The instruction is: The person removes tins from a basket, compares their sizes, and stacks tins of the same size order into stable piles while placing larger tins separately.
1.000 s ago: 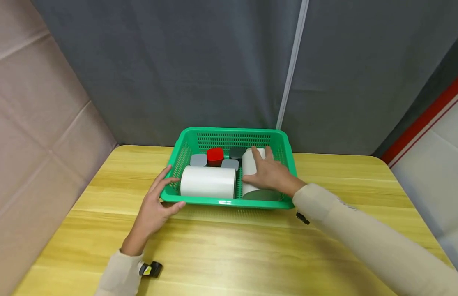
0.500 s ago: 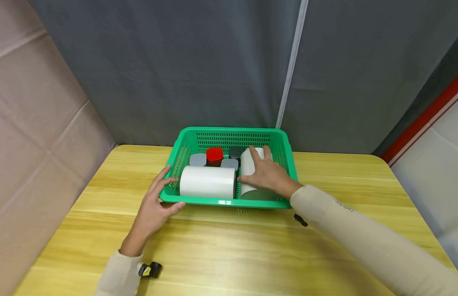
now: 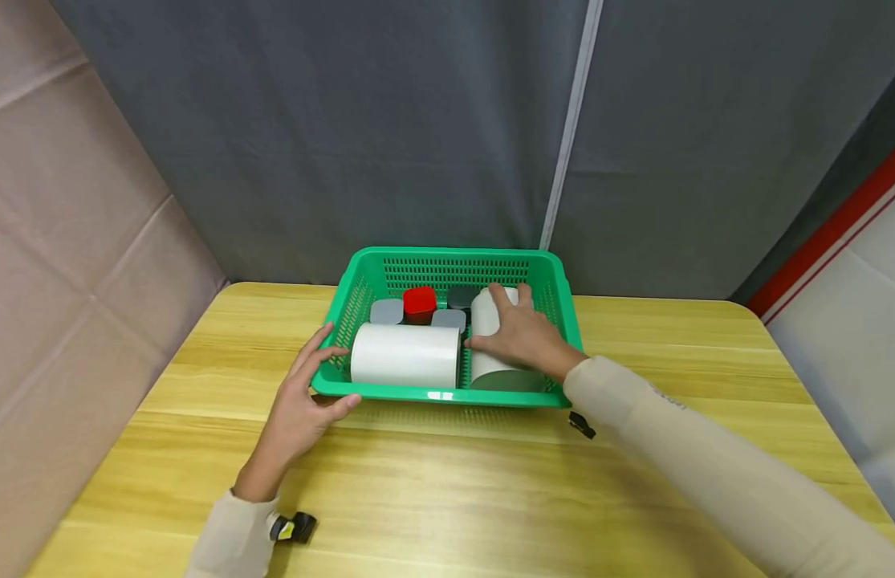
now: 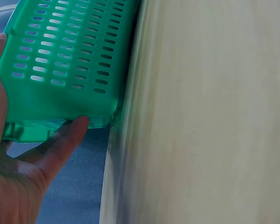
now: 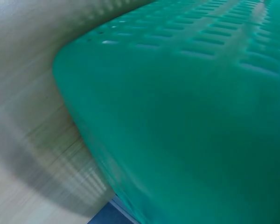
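A green plastic basket (image 3: 447, 396) with slotted walls stands on the wooden table. My left hand (image 3: 291, 417) holds its near left corner, thumb at the front rim and fingers over the left side. In the left wrist view, the fingers of that left hand (image 4: 18, 186) touch the basket's end wall (image 4: 60, 100). Inside the basket at the right lies a white cylinder (image 3: 485, 317) with a grey-green end. My right hand (image 3: 522, 333) grips it from above, thumb on its left side, fingers spread over the far part. The right wrist view shows only the basket's outside (image 5: 177, 116).
Another white cylinder (image 3: 405, 356) lies crosswise at the basket's front left. Behind it are a red-topped item (image 3: 420, 301), two light grey-topped items (image 3: 386, 311) and a dark grey one (image 3: 463, 297). A grey curtain (image 3: 389, 144) hangs behind the table (image 3: 447, 498).
My right hand and the white cylinder under it have shifted very slightly left. The left hand and the basket look almost the same.
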A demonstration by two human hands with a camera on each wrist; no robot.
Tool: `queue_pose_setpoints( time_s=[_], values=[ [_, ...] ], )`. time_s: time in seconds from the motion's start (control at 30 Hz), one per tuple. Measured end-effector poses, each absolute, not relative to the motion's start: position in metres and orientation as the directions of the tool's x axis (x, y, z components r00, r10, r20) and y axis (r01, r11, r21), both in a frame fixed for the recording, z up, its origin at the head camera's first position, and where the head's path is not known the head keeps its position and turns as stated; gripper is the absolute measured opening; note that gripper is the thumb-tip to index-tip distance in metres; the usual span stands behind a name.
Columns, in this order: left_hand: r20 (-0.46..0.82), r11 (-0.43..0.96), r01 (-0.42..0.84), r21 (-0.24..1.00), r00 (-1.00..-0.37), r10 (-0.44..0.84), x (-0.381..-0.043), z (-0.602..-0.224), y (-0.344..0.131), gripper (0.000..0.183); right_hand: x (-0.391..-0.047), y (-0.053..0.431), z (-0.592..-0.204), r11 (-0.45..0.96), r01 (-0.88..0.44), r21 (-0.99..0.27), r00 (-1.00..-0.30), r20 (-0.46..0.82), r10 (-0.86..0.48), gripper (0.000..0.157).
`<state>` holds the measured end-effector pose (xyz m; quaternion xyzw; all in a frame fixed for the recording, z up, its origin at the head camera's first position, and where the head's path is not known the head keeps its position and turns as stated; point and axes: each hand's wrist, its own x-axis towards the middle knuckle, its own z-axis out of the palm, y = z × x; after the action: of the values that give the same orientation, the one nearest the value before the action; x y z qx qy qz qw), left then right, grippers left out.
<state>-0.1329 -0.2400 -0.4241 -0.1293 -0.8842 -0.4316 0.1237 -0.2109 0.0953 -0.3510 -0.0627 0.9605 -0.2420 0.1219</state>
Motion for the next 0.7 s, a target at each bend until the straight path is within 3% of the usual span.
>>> queue_pose_setpoints(
  time_s=[0.7],
  values=[
    [0.333,0.578,0.343,0.740,-0.934,0.127,-0.132,-0.424,-0.239,0.061,-0.211,0.102,-0.336,0.851,-0.051,-0.523,-0.970,-0.175,-0.166,0.093]
  ],
)
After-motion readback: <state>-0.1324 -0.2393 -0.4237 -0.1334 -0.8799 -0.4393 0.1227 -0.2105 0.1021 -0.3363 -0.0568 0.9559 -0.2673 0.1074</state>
